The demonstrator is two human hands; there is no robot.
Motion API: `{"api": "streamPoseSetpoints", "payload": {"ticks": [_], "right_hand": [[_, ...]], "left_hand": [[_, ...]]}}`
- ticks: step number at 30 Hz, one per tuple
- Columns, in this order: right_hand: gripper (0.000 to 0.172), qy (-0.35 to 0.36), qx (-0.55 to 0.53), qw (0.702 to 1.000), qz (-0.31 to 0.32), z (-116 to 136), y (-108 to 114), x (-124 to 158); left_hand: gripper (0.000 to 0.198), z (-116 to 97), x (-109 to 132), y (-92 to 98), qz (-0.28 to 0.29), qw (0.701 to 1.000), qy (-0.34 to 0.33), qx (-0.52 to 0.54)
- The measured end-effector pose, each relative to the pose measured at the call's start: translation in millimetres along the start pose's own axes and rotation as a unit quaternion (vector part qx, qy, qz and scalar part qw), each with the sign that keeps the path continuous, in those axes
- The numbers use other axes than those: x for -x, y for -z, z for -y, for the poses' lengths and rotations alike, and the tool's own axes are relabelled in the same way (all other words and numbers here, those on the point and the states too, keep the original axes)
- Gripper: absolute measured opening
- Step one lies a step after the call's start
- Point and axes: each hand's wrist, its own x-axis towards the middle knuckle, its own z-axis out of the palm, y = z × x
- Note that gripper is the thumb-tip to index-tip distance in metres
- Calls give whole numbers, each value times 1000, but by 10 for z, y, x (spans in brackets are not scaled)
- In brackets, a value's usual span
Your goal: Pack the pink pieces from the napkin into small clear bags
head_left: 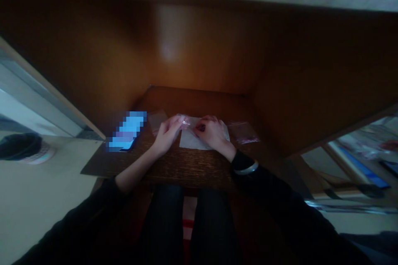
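Note:
My left hand [168, 132] is pinched on a small clear plastic bag [184, 121] just above a white sheet [190, 140] lying on the dark wooden desk [186, 165]. My right hand [211, 131] rests curled on the white sheet, fingers closed; what it holds is too small to see. Both sleeves are black, and a pale band sits on my right wrist.
A lit phone [127, 131] lies at the desk's left. A clear bag [157, 120] lies behind my left hand; another bag with pink contents [244, 132] lies right of the sheet. Wooden walls enclose the desk. A dark bin [20, 147] stands on the floor at left.

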Motion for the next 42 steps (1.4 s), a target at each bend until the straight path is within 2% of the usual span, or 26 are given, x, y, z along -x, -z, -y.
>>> {"api": "streamPoseSetpoints", "payload": {"ticks": [5,7,10,13,15,16,20,24,26,30,32,34,36,42], "right_hand": [[7,-11,-32,999,-10,-45,-92,-20],[8,-1,-69,997,-33,-53,-113,-27],[9,22,-176,973,-145,-40,-93,-28],[8,46,-266,919,-289,1,-17,0],[9,69,-289,898,-325,33,36,32],[8,88,-293,898,-316,48,56,48],[9,175,-310,911,-211,75,78,84],[12,141,-350,899,-222,19,51,43],[9,133,-342,906,-209,-35,48,-2],[3,186,-257,947,-57,-130,84,-87],[5,202,-218,955,20,-167,100,-114],[8,209,-198,955,71,-210,101,-133],[8,211,-188,954,96,-259,90,-147],[6,216,-177,954,111,-359,65,-163]], "left_hand": [[32,-27,11,5,2,999,2,-40],[32,-25,14,10,6,999,2,-50],[33,-30,24,2,15,999,5,-51],[33,-67,43,-24,36,998,12,-52],[33,-109,55,-42,51,996,12,-71],[33,-130,60,-50,56,995,11,-85],[31,-185,65,-61,52,992,6,-115],[34,-148,56,-46,46,994,11,-95],[35,-112,48,-33,48,996,10,-80],[35,-60,33,-10,34,996,-9,-79],[33,-47,27,-4,21,997,-18,-75],[34,-43,23,-4,13,997,-16,-71],[35,-54,22,-10,6,998,-4,-70],[40,-129,37,-34,-1,997,18,-72]]}}
